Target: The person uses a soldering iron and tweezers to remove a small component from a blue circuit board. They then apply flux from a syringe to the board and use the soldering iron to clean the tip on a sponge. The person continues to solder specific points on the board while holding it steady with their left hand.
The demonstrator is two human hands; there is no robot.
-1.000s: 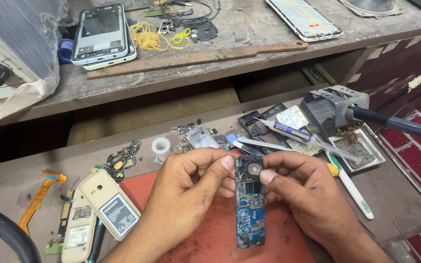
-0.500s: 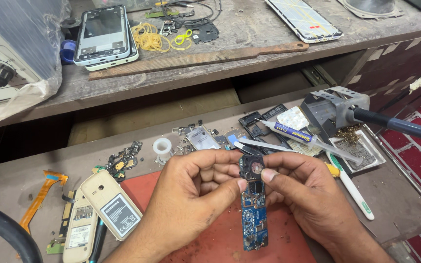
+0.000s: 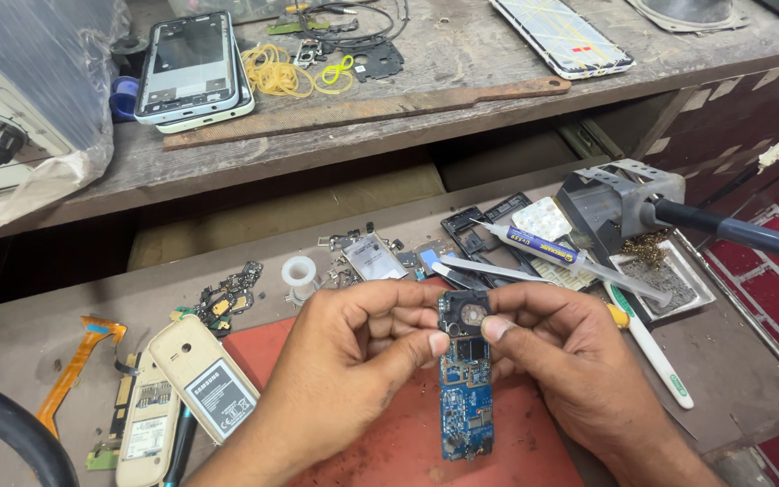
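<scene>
Two hands grip blue phone circuit board point(image 3: 466, 388) (upright, over red mat point(image 3: 380, 451)): left hand point(image 3: 353, 356), right hand point(image 3: 561, 361) pinching top.

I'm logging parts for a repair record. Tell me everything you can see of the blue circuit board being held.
The circuit board is long, narrow and blue, studded with small chips and metal shields. Its top end is dark and carries a round metallic part. It is held roughly upright above the red mat, with the lower end hanging free. The left hand and right hand pinch its top end from either side with thumbs and fingers.
</scene>
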